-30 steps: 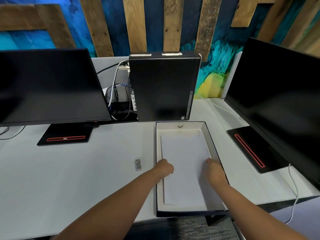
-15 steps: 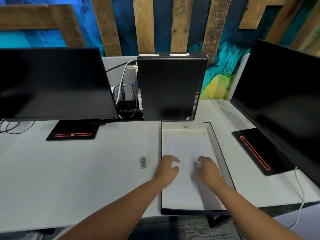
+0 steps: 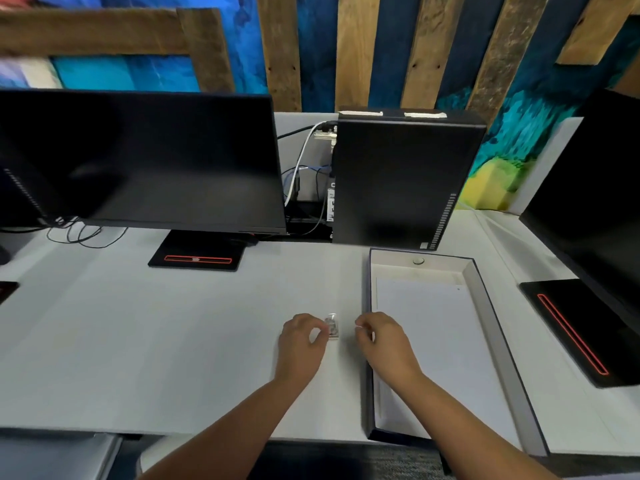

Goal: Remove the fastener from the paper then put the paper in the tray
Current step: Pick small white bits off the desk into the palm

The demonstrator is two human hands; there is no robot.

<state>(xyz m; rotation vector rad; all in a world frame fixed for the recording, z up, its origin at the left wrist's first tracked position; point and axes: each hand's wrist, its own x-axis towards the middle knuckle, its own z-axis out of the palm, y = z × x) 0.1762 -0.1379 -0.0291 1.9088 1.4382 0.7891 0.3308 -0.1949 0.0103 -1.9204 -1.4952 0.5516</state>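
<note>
The white paper (image 3: 433, 341) lies flat inside the shallow dark-edged tray (image 3: 486, 306) at the right of the desk. The fastener (image 3: 333, 328), a small clear clip, lies on the white desk just left of the tray. My left hand (image 3: 300, 344) hovers beside it, fingers loosely curled, with the fingertips at the clip's left edge; I cannot see a grip on it. My right hand (image 3: 382, 342) hangs over the tray's left wall with its fingers loosely curled and nothing in it.
A monitor (image 3: 138, 161) stands at the back left, and a second monitor (image 3: 595, 188) is at the right. Between them a black computer tower (image 3: 401, 181) stands just behind the tray. Cables (image 3: 301, 174) run beside the tower. The desk's front edge is close to my arms.
Both hands have left the paper in the tray and moved left toward the clip. The view has also shifted left.
</note>
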